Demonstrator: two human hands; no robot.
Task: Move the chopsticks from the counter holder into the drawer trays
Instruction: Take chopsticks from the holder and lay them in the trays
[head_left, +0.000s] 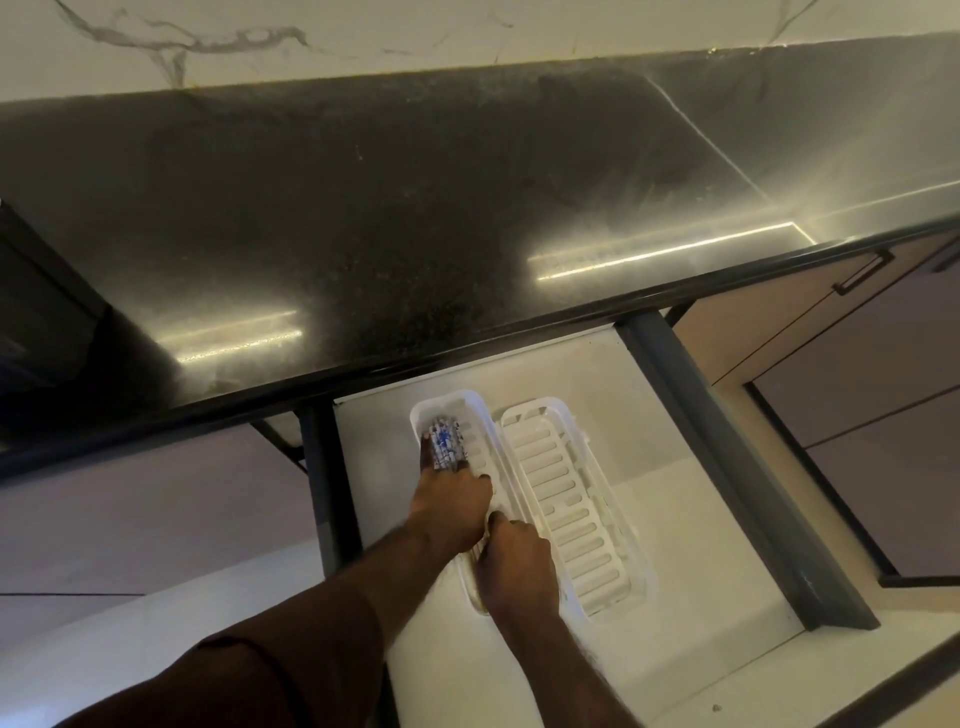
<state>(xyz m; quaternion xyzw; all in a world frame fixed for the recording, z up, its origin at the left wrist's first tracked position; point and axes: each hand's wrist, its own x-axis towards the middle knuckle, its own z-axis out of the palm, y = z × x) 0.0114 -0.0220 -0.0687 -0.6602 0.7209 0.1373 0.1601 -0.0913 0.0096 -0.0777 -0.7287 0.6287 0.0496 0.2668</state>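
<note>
Both arms reached down into the open drawer. The left hand (449, 501) gripped a bundle of patterned chopsticks (441, 441) over the left white slotted plastic tray (423, 410). The right hand (514, 564) lay curled on that tray's near end; whether it grasped anything could not be told.

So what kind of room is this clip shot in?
Most likely a home kitchen: a dark stone countertop, an open drawer beneath it holding two white slotted trays, and patterned chopsticks in the left one.

Both hands (451, 501) cover most of the chopsticks (441, 439).
</note>
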